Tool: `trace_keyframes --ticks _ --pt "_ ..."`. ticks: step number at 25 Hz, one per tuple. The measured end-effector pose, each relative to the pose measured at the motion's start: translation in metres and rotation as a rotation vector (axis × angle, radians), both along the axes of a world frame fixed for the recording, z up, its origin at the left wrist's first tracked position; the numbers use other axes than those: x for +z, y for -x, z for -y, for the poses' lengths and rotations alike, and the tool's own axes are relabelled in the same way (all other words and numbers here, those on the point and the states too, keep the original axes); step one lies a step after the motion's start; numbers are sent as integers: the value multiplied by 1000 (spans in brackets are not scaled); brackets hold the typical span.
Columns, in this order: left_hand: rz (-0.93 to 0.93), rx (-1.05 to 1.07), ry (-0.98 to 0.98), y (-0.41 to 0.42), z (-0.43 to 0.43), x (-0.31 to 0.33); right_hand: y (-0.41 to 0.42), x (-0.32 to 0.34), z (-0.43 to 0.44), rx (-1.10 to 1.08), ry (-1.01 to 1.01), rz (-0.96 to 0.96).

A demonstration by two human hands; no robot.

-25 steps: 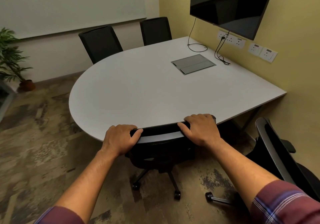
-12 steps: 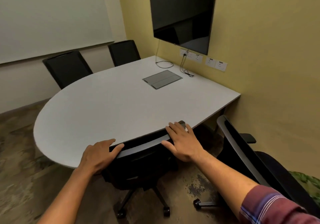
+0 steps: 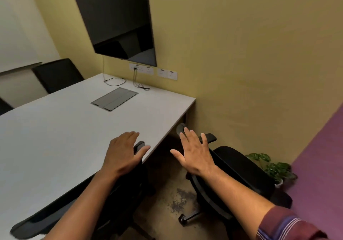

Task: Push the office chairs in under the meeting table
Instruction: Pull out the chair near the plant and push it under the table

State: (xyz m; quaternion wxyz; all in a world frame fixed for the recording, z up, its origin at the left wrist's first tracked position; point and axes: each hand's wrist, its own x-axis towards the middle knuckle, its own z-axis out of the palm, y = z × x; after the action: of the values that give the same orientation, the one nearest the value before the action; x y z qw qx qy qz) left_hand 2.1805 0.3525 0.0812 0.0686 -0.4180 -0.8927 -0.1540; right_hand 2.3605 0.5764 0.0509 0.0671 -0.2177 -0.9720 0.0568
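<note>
The white meeting table [image 3: 65, 128] fills the left half of the view. A black office chair [image 3: 122, 199] stands tucked against its near edge, its backrest running under my left forearm. My left hand [image 3: 123, 155] hovers open over the right end of that backrest, fingers spread. A second black office chair [image 3: 239, 172] stands out from the table near its right corner, turned sideways. My right hand [image 3: 194, 151] is open in front of that chair's backrest top, holding nothing. Two more black chairs [image 3: 57, 74] sit at the table's far side.
A dark screen [image 3: 118, 26] hangs on the yellow wall above wall sockets [image 3: 154, 71], with cables [image 3: 115, 80] on the table. A grey cable hatch [image 3: 115, 99] is set in the tabletop. A potted plant [image 3: 269, 165] stands by the wall behind the second chair.
Both hands have let go of the first chair's backrest and opened. My view swung right, and my right hand moved across to the second chair.
</note>
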Motion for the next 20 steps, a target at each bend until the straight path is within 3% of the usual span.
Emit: trace_keyframes --ticks 8,14,17,20 --pt "-59 -449 161 -42 -170 7 -92 -16 -59 -391 7 2" --pt "-61 -572 310 -46 -226 -12 -129 -25 -62 -556 73 -8" --pt "-14 -605 444 -40 -240 -25 -129 -25 -40 -560 135 50" --pt "8 -576 514 -33 -244 -45 -126 -33 -21 -536 66 134"
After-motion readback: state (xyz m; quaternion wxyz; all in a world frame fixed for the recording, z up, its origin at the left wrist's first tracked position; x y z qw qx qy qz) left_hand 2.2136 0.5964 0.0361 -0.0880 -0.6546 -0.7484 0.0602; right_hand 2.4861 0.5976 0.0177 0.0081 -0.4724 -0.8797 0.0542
